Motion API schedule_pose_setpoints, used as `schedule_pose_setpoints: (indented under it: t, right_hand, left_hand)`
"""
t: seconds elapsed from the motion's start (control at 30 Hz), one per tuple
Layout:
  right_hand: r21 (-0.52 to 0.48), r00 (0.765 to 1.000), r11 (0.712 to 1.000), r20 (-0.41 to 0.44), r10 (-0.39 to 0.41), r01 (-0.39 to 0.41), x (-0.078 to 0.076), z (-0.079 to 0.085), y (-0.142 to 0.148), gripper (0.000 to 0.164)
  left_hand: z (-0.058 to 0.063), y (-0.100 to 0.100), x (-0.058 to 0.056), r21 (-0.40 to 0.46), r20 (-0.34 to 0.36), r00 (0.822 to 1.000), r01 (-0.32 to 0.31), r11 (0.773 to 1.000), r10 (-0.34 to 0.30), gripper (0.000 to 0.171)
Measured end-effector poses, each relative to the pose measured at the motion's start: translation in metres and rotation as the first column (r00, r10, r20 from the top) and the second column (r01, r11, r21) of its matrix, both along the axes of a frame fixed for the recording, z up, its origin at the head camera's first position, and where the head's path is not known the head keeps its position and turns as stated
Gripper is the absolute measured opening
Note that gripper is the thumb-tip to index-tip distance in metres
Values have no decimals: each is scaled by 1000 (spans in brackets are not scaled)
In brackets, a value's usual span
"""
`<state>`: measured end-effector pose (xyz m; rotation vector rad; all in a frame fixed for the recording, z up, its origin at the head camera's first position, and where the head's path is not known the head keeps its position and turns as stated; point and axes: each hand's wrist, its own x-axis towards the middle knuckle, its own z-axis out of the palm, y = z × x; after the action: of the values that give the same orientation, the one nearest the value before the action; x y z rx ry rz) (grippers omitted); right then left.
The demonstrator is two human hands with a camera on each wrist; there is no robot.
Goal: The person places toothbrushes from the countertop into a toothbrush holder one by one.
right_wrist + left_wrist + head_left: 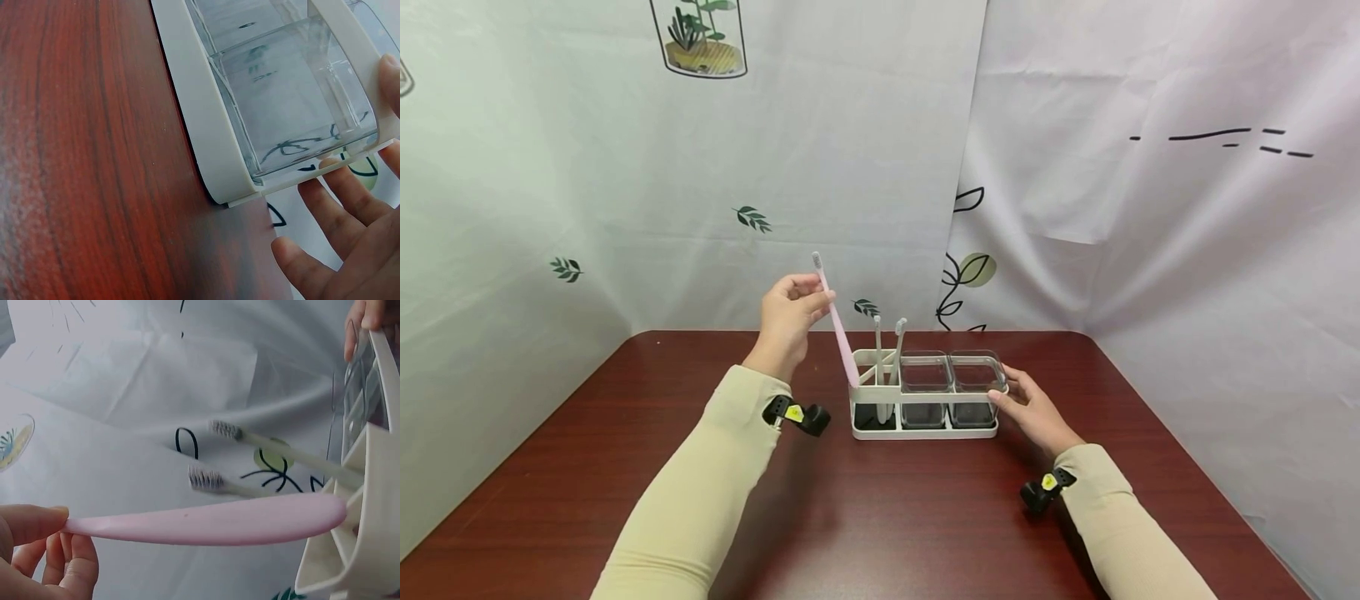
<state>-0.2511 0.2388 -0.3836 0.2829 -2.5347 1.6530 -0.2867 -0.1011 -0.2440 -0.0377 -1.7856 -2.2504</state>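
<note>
My left hand [815,293] pinches a pink toothbrush [837,330] by its upper handle, head up and tilted left. The toothbrush's lower end sits at the left compartment of a white holder [925,431]. In the left wrist view the pink toothbrush [206,523] runs from my fingertips [37,524] to the holder [369,550]. Two pale toothbrushes [878,350] [897,340] stand in the same compartment. Two clear cups [925,375] [974,373] fill the rest of the holder. My right hand [1011,398] rests against the holder's right end, with straight fingers [340,187] on the end wall and thumb on the rim.
The holder stands mid-table on a dark red wooden table [625,433], which has bare wood in front and to both sides. White printed cloth [850,167] hangs close behind and at the sides. Black wrist cameras [797,414] [1045,489] sit on both sleeves.
</note>
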Motion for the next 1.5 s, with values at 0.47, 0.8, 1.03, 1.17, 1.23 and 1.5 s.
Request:
schedule_pose_setpoints:
  t: [0.47, 0.8, 1.03, 1.17, 1.23, 1.5]
  right_hand:
    - [3, 1000, 1000, 0, 2, -2, 0, -1, -1, 62]
    - [-1, 1000, 1000, 3, 3, -3, 0, -1, 0, 63]
    - [-1, 1000, 1000, -1, 6, -6, -1, -2, 0, 63]
    - [1, 1000, 1000, -4, 11, -11, -1, -2, 1, 63]
    - [1, 1000, 1000, -1, 12, -12, -1, -2, 1, 63]
    - [3, 1000, 1000, 11, 8, -8, -1, -2, 1, 63]
  left_hand:
    - [-3, 22, 10, 66, -144, 989, -28, 997, 38, 25]
    - [-10, 35, 11, 44, -218, 972, -74, 996, 82, 24]
    - [-14, 40, 12, 16, -248, 961, -118, 993, 118, 22]
    - [-17, 43, 12, -1, -282, 951, -131, 991, 125, 21]
    - [-19, 45, 13, -14, -297, 946, -136, 991, 125, 21]
    - [-26, 51, 13, -47, -313, 943, -131, 990, 110, 21]
